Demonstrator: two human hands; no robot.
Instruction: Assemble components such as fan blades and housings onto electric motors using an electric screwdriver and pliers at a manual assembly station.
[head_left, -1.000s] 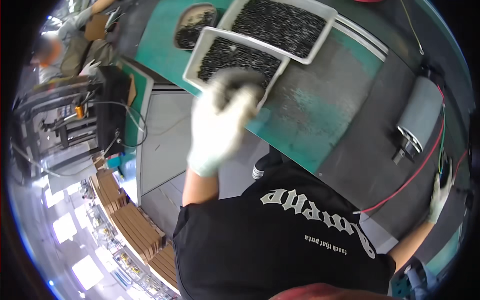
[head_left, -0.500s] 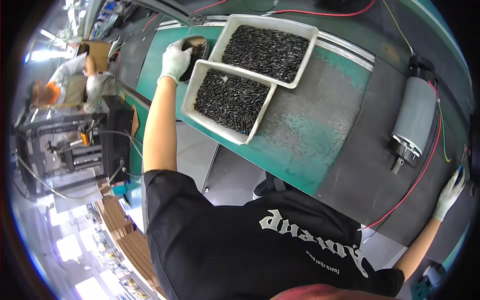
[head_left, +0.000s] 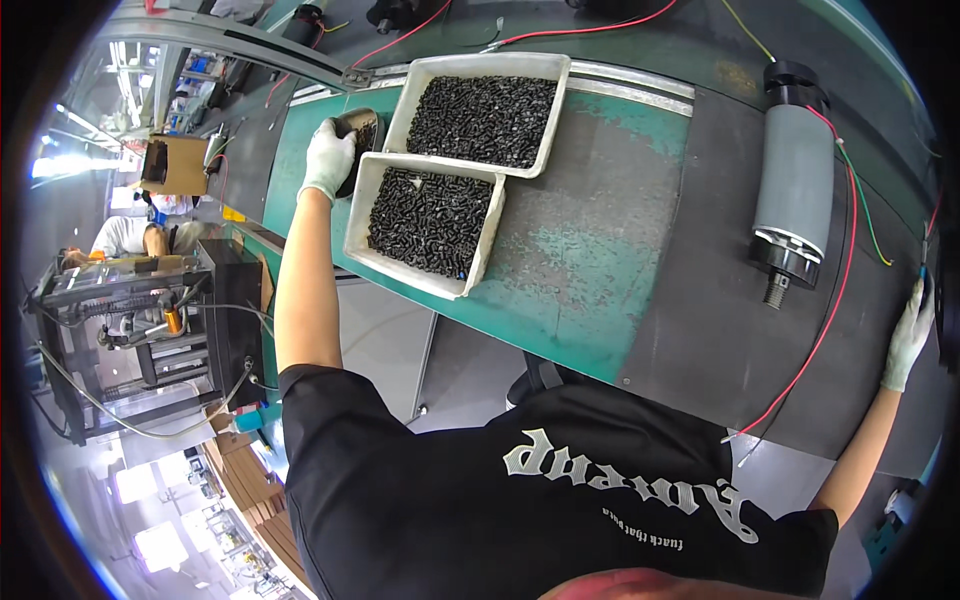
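Head — green bench [head_left: 585, 310], grey floor [head_left: 465, 385]

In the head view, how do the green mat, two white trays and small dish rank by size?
Green mat
Far tray and near tray: too alike to rank
Small dish, partly hidden by the left hand
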